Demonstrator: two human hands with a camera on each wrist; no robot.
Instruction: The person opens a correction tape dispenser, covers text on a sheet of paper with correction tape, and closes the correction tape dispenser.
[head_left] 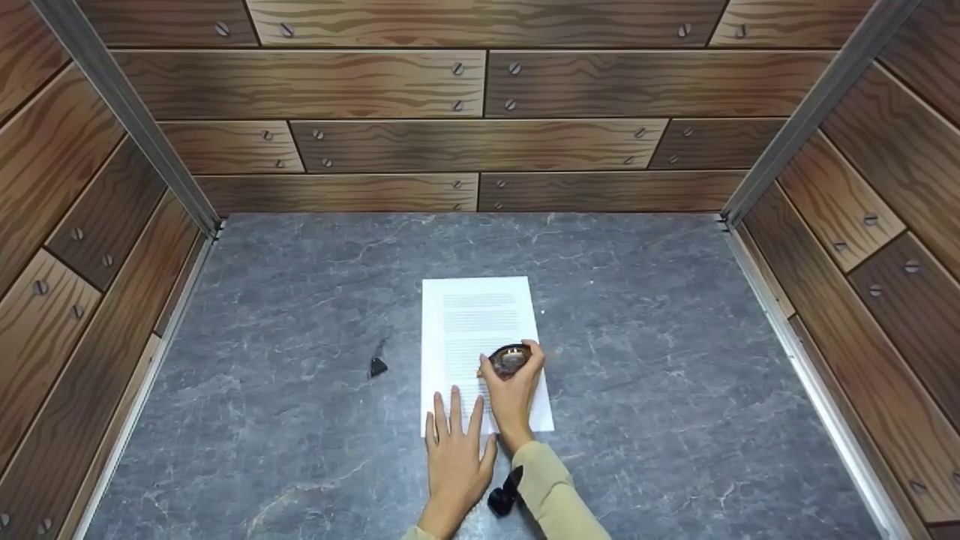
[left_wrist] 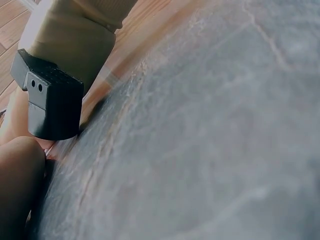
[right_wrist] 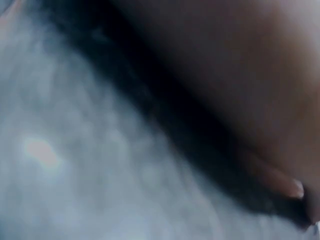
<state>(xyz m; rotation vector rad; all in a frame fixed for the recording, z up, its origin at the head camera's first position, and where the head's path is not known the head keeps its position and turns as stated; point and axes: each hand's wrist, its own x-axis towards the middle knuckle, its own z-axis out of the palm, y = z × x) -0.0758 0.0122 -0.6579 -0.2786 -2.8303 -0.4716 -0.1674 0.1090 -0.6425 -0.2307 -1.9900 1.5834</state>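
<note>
A white sheet of printed paper (head_left: 476,288) lies on the dark marbled tabletop. My right hand (head_left: 516,396) grips a dark, rounded object with a shiny grey top (head_left: 509,361) between thumb and fingers, over the right half of the sheet; what kind of object it is I cannot tell. Spread flat, my left hand (head_left: 457,457) rests with its straight fingertips on the lower left of the sheet. In the right wrist view the blurred right hand (right_wrist: 240,75) fills the upper right, and the held object is out of sight there.
A small black piece (head_left: 378,366) lies left of the sheet. The right sleeve (head_left: 559,487) carries a black wrist camera (head_left: 504,495), seen close up in the left wrist view. Wood-patterned walls (head_left: 480,82) with metal corner posts (head_left: 127,105) enclose the grey marbled surface (head_left: 285,315).
</note>
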